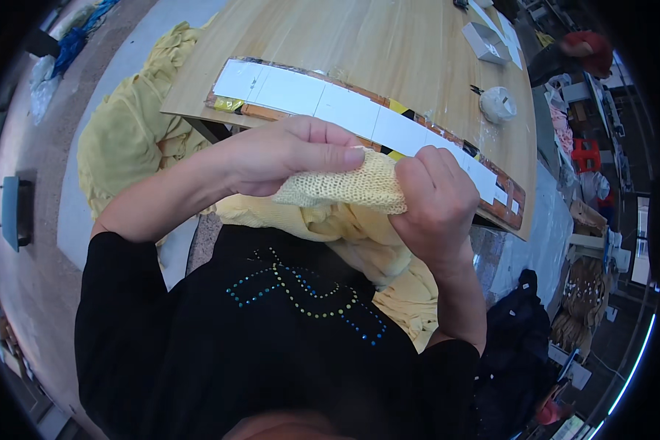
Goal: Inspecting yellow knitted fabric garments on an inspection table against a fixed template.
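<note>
A pale yellow knitted fabric piece [345, 188] is stretched between my two hands, in front of my chest. My left hand [301, 152] pinches its upper edge, thumb lying along the top. My right hand [441, 196] is closed in a fist around the other end. Loose, open stitches show in the stretch between them. More of the yellow knit hangs below my hands and gathers over my lap. What lies inside my right fist is hidden.
Ahead stands a wooden table [301, 37] with a long board [345, 110] covered in white sheets along its near edge. A white box [485, 42] and a ball of white yarn [498, 105] sit at right. Yellow knitwear [128, 139] is heaped at left. A person [587, 53] is at far right.
</note>
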Available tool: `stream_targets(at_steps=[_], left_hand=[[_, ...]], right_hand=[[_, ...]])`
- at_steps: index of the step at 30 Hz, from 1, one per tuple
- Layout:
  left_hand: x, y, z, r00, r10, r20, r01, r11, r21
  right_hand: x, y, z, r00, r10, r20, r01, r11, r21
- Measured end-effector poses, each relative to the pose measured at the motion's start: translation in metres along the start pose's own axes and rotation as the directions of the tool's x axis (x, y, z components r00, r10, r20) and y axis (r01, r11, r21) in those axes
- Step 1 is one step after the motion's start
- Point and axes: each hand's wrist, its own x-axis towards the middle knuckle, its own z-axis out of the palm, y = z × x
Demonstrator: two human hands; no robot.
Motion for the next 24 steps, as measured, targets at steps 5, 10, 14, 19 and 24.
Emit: stream_targets(at_steps=[5, 10, 14, 19, 24], left_hand=[[-0.018, 0.019, -0.016, 0.956, 0.27, -0.114, -0.249, 0.953, 0.173], [-0.017, 0.019, 0.009, 0.914, 0.365, 0.179, -0.36, 0.523, 0.773], [-0.019, 0.036, 0.026, 0.838, 0.521, 0.166, -0.457, 0.502, 0.734], [-0.036, 0.047, 0.036, 0.75, 0.65, 0.121, -0.556, 0.521, 0.648], [-0.025, 0.075, 0.061, 0.59, 0.763, 0.264, -0.764, 0.422, 0.488]], right_hand=[[-0.023, 0.018, -0.026, 0.726, -0.02, 0.687, -0.414, 0.785, 0.461], [-0.003, 0.028, -0.034, 0.65, 0.142, 0.747, -0.694, 0.51, 0.507], [0.019, 0.02, 0.0, 0.934, 0.003, 0.357, -0.348, 0.222, 0.911], [0.03, 0.045, -0.05, 0.734, -0.271, 0.623, -0.455, 0.485, 0.747], [0.048, 0.019, -0.175, 0.836, 0.069, 0.544, -0.289, 0.898, 0.331]])
